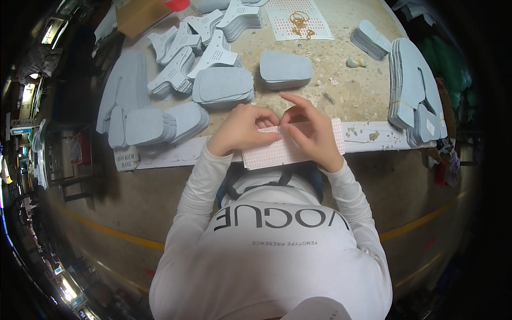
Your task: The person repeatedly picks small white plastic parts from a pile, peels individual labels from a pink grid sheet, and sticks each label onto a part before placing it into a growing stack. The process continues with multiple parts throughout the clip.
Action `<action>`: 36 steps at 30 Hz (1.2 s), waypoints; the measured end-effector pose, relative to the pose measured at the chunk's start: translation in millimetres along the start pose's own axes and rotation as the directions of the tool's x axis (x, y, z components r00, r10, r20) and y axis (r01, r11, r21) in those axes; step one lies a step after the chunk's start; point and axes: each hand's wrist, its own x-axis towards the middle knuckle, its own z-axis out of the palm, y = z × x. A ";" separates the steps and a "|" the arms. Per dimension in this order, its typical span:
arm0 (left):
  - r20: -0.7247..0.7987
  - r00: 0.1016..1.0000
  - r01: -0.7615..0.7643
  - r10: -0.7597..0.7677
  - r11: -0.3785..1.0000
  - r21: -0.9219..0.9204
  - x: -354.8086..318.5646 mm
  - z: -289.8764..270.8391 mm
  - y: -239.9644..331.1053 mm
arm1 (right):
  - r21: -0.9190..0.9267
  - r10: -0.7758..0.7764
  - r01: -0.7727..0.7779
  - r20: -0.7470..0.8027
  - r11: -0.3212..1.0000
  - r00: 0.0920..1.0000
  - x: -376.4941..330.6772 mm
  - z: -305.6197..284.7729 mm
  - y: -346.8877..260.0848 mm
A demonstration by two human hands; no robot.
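I can't make out what sits between the fingertips: both hands meet over a white dotted sheet [290, 149] at the near table [352, 90] edge, and anything peeled from it is too small to tell. My left hand [242, 130] is curled, thumb and forefinger pressed together on the sheet's upper edge. My right hand [312, 133] lies across the sheet with the forefinger raised and the thumb meeting the left fingertips; I cannot tell whether it pinches anything. The hands cover the sheet's middle, and its lower edge overhangs the table toward my chest. Its long axis runs left to right, tilted slightly up at the right.

No containers show. Grey cut pieces lie in stacks [224, 85] on the bare table: rounded pads [285, 69] just beyond the hands, forked shapes at the upper left, long curved pieces [416, 90] at the right, partly lost in the dark rim. A second dotted sheet [298, 21] at the top, cut off by the frame, carries rubber bands [300, 22].
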 end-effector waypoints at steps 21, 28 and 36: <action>0.017 1.000 0.022 -0.020 0.992 -0.124 -9.9 -9.9 4.1 | -0.170 -0.022 0.026 0.022 0.985 1.000 1.2 -10.2 -14.1; -0.153 0.983 0.071 -0.102 0.978 -0.195 -22.4 -10.3 10.2 | -0.287 -0.268 0.238 -0.071 0.928 0.961 4.0 -3.6 -14.0; -0.163 0.985 0.027 -0.064 0.975 -0.221 -21.2 -8.6 10.5 | -0.257 -0.313 0.289 -0.058 0.922 0.948 0.4 6.5 -8.9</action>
